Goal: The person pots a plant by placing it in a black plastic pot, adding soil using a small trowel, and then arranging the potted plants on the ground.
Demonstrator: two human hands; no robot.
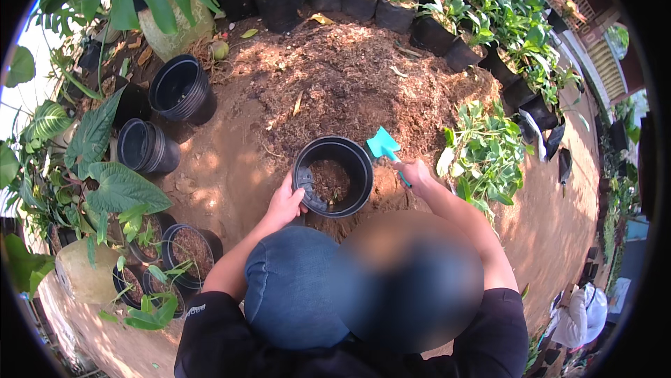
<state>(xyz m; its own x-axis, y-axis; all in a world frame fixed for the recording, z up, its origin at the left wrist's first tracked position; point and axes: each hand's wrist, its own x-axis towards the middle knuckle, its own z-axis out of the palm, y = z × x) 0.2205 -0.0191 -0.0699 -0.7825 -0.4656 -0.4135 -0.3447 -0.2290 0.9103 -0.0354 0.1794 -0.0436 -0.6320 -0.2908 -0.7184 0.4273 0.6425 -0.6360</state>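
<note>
My left hand grips the lower left rim of a round black plastic plant pot, thumb over the edge. Some brown soil mix lies in the bottom of this pot. In my right hand is the handle of a turquoise hand trowel; its blade points up and left, just right of the pot, over the ground. Beyond the pot spreads a broad heap of brown, fibrous potting mix. A pile of leafy green cuttings lies to the right of my right hand.
Stacked black pots and a smaller stack stand at left. Below them are soil-filled pots with trailing plants. Black grow bags with leafy seedlings curve around the heap. A large pale planter stands upper left; a white sack is lower right.
</note>
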